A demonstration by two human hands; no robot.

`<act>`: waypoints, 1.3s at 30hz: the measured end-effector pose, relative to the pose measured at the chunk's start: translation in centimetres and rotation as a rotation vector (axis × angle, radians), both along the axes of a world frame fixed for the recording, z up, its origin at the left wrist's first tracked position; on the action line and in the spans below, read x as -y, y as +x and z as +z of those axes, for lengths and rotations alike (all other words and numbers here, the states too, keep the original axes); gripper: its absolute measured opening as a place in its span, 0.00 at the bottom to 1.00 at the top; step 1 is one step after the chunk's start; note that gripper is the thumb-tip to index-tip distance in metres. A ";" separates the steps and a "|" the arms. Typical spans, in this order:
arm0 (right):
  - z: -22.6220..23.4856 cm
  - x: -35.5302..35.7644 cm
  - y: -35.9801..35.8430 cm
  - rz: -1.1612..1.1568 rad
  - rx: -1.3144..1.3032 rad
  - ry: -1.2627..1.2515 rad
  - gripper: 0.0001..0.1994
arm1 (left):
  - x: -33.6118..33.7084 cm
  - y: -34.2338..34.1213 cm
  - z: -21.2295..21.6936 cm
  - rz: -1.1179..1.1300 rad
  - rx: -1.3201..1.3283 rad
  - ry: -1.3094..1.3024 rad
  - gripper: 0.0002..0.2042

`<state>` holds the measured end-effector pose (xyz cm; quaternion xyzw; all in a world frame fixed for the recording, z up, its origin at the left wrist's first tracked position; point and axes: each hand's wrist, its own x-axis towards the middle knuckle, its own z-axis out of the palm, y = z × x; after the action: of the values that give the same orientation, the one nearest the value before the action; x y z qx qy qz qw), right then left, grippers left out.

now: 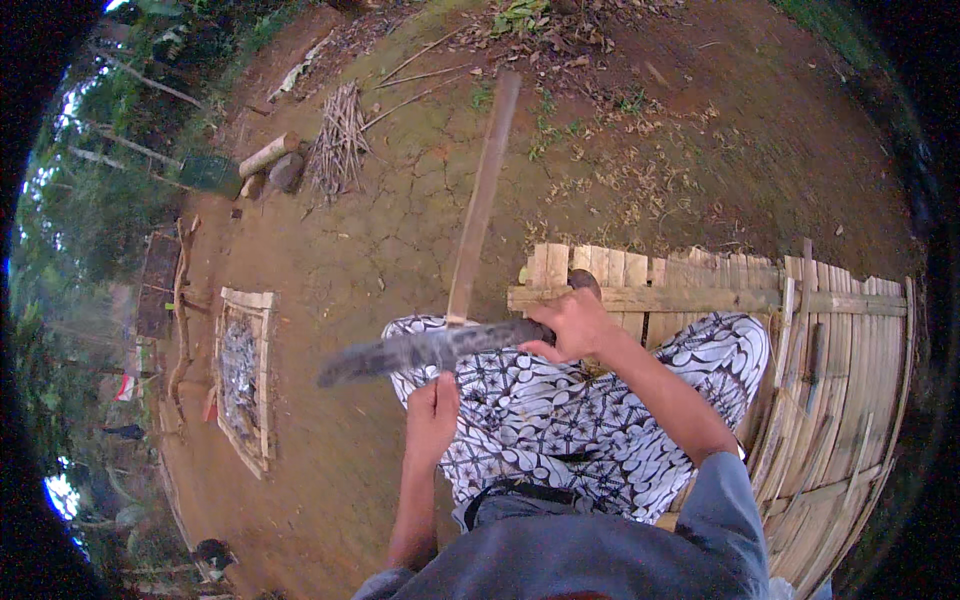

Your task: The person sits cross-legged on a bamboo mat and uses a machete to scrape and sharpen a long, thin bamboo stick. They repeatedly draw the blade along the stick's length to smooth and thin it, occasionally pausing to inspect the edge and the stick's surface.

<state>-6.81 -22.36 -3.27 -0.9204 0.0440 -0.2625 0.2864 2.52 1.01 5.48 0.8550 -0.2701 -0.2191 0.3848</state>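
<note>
Grey shirt fills six o'clock behind a long wooden strip pointing to twelve, its near end pinched in the left hand. The right hand, wrapped around a machete handle, holds the blurred blade crosswise toward nine: apparently a shaving stroke, the next calling for a steady strip and clear fingers. Patterned cloth lies beneath, in harm's way; slatted bamboo crowds three; sticks lie toward eleven.

Cracked earth ground: stick pile, pale log, dry leaves.
</note>
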 end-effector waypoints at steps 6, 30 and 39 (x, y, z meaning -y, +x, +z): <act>0.1 3.5 0.6 -0.289 -0.252 0.403 0.29 | -2.7 -0.4 0.8 0.092 -0.058 0.073 0.21; 1.7 2.4 -0.2 -0.279 -0.387 0.411 0.28 | -2.6 -0.5 0.9 0.222 -0.288 0.003 0.21; 1.8 1.6 0.4 -0.093 0.145 -0.185 0.24 | -0.6 -0.2 0.7 0.244 -0.326 -0.054 0.23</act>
<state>-6.46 -23.93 -1.48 -0.9184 0.0415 -0.3443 0.1903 2.36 1.60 6.18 0.8241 -0.1045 -0.2989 0.4696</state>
